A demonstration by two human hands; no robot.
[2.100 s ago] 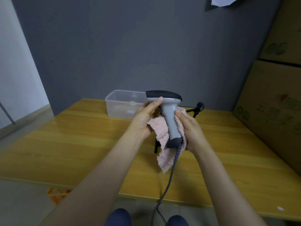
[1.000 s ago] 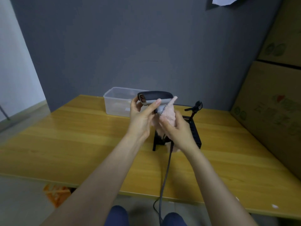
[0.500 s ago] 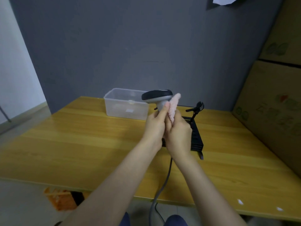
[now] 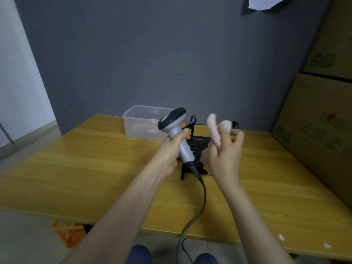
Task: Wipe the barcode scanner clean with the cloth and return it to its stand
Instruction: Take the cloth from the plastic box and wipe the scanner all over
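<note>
Open worktop (image 4: 80,168) left and right of black stand (image 4: 198,147); clear plastic box (image 4: 144,122) crowding far-left approach, stacked cartons (image 4: 320,119) walling right edge, scanner cable (image 4: 202,202) trailing across near side.

A clear plastic tub (image 4: 142,121) sits on the wooden table (image 4: 76,168) beside stacked cardboard boxes (image 4: 320,115).

Both forearms bare, no sleeves, no watch or rings on left hand (image 4: 171,153) or right hand (image 4: 224,155). Dark blue trousers (image 4: 141,255) at knees.
</note>
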